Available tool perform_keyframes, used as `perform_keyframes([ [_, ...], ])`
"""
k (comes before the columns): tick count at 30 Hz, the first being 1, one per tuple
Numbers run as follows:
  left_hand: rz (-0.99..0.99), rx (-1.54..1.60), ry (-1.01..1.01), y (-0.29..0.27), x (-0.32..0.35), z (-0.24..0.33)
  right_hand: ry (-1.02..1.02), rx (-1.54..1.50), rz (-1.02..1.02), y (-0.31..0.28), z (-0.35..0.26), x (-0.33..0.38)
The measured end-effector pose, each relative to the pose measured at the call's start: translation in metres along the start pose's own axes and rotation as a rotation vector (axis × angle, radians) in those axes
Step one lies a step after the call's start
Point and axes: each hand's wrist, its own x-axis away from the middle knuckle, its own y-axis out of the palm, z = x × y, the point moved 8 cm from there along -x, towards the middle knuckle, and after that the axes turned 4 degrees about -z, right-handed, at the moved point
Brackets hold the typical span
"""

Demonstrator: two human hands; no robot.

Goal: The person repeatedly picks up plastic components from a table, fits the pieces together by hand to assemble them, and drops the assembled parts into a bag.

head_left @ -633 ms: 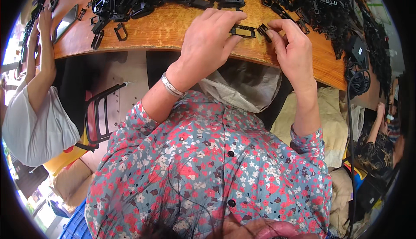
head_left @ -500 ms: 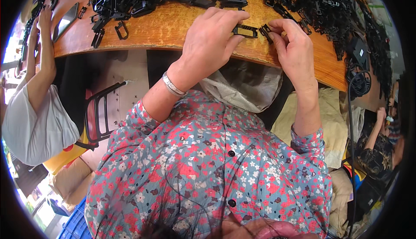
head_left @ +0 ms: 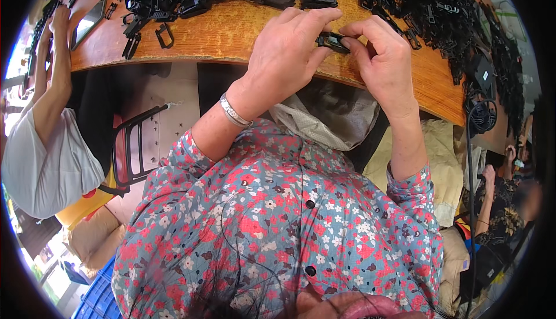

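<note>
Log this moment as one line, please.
Left hand: fingers on black part, left end; right hand: fingers at its right end; place: wooden table, near edge; beyond: heap of black parts

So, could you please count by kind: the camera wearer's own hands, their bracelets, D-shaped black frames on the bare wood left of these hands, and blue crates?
Own hands: 2 (left hand, right hand)
Silvery bracelet: 1
D-shaped black frame: 1
Blue crate: 1
Total: 5
The black parts between the hands overlap, so I leave them out.
</note>
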Motion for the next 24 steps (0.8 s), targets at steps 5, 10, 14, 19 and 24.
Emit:
perform_keyframes([
  [5,-0.004,-0.002,-0.008,0.000,0.000,-0.002,-0.048,0.030,-0.007,0.009,-0.003,-0.004],
  [10,-0.008,0.001,-0.006,0.000,-0.001,-0.001,-0.018,0.087,-0.031,0.011,-0.001,-0.006],
  [14,-0.011,0.005,-0.003,0.001,-0.001,-0.001,0.005,0.115,-0.073,0.011,0.004,-0.009],
  [19,0.007,0.005,0.001,0.000,0.000,-0.001,-0.021,0.194,-0.093,0.013,0.001,-0.011],
  [24,0.010,0.016,0.001,0.000,-0.001,0.000,-0.042,0.063,-0.003,0.002,0.003,-0.004],
])
